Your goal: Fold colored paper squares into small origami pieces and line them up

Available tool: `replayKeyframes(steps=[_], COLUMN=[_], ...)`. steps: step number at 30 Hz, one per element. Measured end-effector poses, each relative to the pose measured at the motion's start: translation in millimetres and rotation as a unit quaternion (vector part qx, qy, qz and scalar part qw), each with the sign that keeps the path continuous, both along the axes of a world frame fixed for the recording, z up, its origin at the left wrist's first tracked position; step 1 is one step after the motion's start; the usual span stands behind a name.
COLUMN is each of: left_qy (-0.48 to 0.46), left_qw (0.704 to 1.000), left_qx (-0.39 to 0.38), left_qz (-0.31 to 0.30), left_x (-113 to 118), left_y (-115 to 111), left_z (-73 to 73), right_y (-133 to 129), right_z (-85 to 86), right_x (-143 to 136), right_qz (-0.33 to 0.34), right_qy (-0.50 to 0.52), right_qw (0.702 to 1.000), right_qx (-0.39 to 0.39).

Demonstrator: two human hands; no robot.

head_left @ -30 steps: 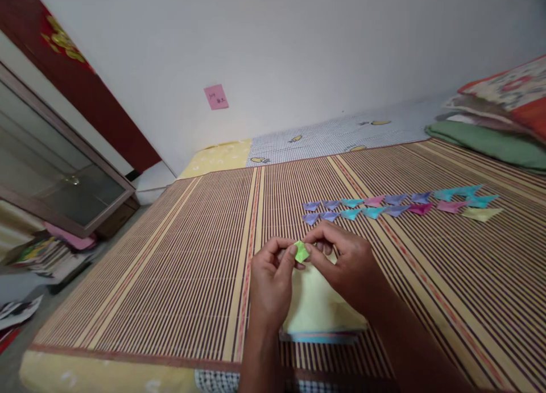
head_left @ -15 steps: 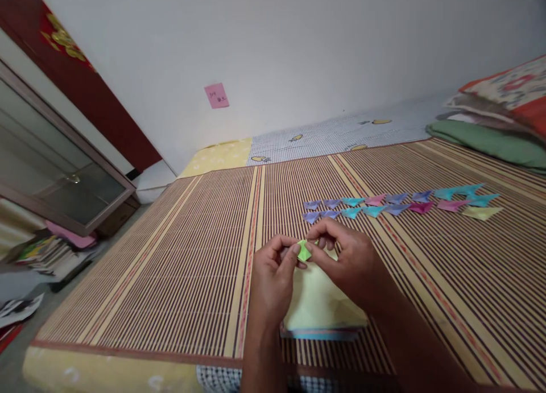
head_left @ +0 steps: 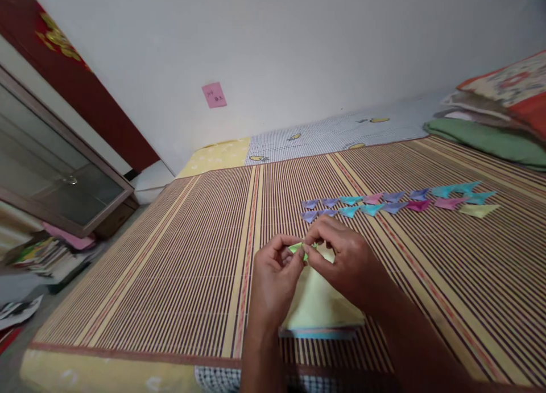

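Thumbs and fingertips of the left hand (head_left: pixel 275 282) and right hand (head_left: pixel 343 262) meet, both clamped on a small green paper (head_left: pixel 294 248) that shows mainly on the grip's left side, its long axis hidden, neither hand clearly nearer, the paper stack (head_left: pixel 322 305) lying below.

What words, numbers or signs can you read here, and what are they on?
None readable for certain.
Pink note on the wall: dark handwriting, too small and blurred.
Red-and-gold decoration, upper left: lettering or pattern, cannot tell.
Stacked books, far left: any titles too blurred.
Green paper: none visible.
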State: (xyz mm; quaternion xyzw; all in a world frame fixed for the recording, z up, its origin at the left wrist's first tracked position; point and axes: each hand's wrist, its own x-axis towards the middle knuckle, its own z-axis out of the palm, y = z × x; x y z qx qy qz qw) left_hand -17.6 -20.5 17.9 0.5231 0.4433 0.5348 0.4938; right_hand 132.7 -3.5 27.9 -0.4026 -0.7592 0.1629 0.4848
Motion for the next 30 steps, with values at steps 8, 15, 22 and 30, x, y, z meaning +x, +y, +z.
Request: replayKeyframes(steps=[8, 15, 22, 30], left_qy=[0.030, 0.043, 0.045, 0.059], left_qw=[0.999, 0.999, 0.998, 0.996], left_qx=[0.002, 0.015, 0.031, 0.058], left_qz=[0.019, 0.007, 0.019, 0.027], left_x=[-1, 1, -1, -2], left_y=[-1, -3, -1, -4], left_z=[-0.2, 8.5, 7.0, 9.5], right_y=[2, 2, 2, 1], right_z=[0.0, -4.6, -4.7, -1.2], right_x=[2, -2, -7, -6], right_qz=[0.028, 0.009, 0.006, 0.008], right_qy=[-0.030, -0.044, -0.045, -0.035], right_qw=[0.999, 0.998, 0.996, 0.996], right_qx=[0.019, 0.051, 0.077, 0.079])
